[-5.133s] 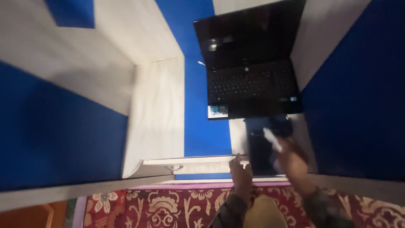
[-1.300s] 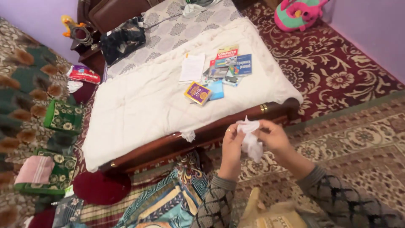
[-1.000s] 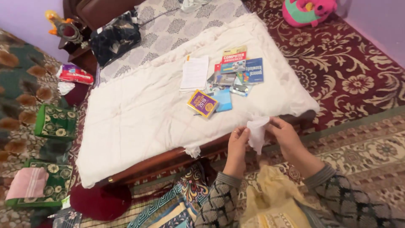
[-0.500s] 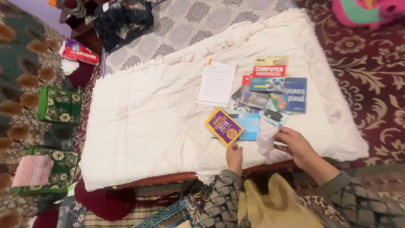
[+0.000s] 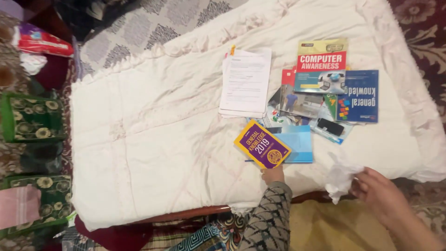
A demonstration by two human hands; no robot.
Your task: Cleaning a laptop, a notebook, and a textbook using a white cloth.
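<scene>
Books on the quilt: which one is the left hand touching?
The purple and yellow book, lying tilted nearest the quilt's front edge. The left hand touches its lower corner; the red-and-yellow book and dark blue book lie farther back, untouched.

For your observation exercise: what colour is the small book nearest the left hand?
Purple with yellow edging, on the small book, seen in the head view.

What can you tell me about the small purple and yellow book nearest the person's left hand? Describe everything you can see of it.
The purple and yellow book is a small, thin paperback with a glossy cover. It lies flat and closed, turned at an angle, on the white quilt, with its far edge overlapping a light blue book. The left hand touches its near corner.
</scene>
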